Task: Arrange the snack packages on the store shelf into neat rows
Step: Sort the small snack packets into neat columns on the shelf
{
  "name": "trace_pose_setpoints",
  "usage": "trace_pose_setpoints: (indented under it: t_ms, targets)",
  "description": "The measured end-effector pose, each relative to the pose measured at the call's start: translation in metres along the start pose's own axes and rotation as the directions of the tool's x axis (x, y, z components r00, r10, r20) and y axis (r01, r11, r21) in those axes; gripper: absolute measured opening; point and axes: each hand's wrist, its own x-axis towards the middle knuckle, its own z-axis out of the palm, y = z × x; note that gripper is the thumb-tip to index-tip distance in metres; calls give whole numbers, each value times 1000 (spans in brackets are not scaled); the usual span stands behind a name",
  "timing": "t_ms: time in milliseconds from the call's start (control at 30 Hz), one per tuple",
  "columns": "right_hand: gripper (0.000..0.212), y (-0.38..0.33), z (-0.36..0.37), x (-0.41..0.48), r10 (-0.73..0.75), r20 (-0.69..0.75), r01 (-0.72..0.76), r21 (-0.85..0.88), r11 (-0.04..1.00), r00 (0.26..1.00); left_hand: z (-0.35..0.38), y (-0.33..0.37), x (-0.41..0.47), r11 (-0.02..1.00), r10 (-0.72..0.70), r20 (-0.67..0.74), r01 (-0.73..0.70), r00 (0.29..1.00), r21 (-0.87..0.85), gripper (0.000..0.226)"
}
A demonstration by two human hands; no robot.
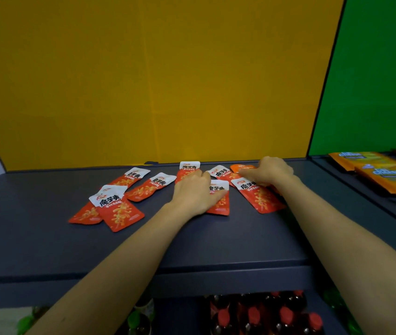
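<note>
Several red-and-white snack packets lie scattered on the dark grey shelf (47, 243) in front of a yellow back panel. Two overlapping packets (117, 209) sit at the left, and two more (150, 187) lie tilted behind them. My left hand (195, 192) rests flat, fingers down, on a packet (220, 199) in the middle, partly hiding another packet (189, 166) behind it. My right hand (269, 171) presses its fingertips on a packet (258, 195) at the right, next to an orange packet (241, 168) and a tilted packet (221, 171).
Orange and green cheese snack bags (383, 172) lie on the neighbouring shelf at the right, before a green panel. Bottles with red caps (255, 315) stand on the shelf below. The shelf's front edge runs across the lower frame.
</note>
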Motion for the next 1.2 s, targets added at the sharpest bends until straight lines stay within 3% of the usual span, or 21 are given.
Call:
trace_pose_setpoints:
  t_ms: [67,167,333,467,533,600,733,767,900,967,1067,1133,1200]
  targets:
    - [71,-5,4,6,20,-9,-20,-21,1000,1000,0,-2,-1,999,-36,11,37,999,-37,63]
    - [57,-10,6,13,60,46,-63,67,996,997,0,-3,-1,990,-95,22,97,995,-104,69]
    - [49,-12,4,18,34,44,-44,246,968,998,-5,-6,3,910,-184,132,220,974,-353,70]
    - [48,-5,1,17,0,-94,38,396,917,996,-8,-8,5,870,-194,176,252,965,-423,46]
    - [55,-1,-9,15,39,-215,71,481,874,976,-10,-10,8,854,-207,193,273,959,-444,43]
    - [49,6,-24,11,69,-308,137,600,788,949,-11,-13,10,817,-218,230,307,948,-488,41]
    - [28,30,-45,-6,78,-315,199,752,628,946,-14,-16,9,752,-224,224,314,948,-579,33]
    - [26,38,-47,-12,70,-304,198,760,620,950,-15,-16,8,706,-212,226,309,951,-638,28]
    - [27,71,-46,-26,74,-269,167,767,619,960,-16,6,4,337,-127,306,331,943,-881,17]
    - [30,83,-42,-29,90,-243,134,767,628,966,-8,27,5,289,-104,292,310,951,-906,23]
    - [28,90,-37,-28,84,-188,90,760,644,979,5,56,10,378,-153,234,276,960,-884,15]
    - [22,91,-36,-27,56,-148,71,733,677,987,11,64,16,597,-207,169,261,964,-759,19]
    - [18,92,-33,-25,33,-118,55,675,736,993,15,65,20,802,-227,106,247,968,-543,37]
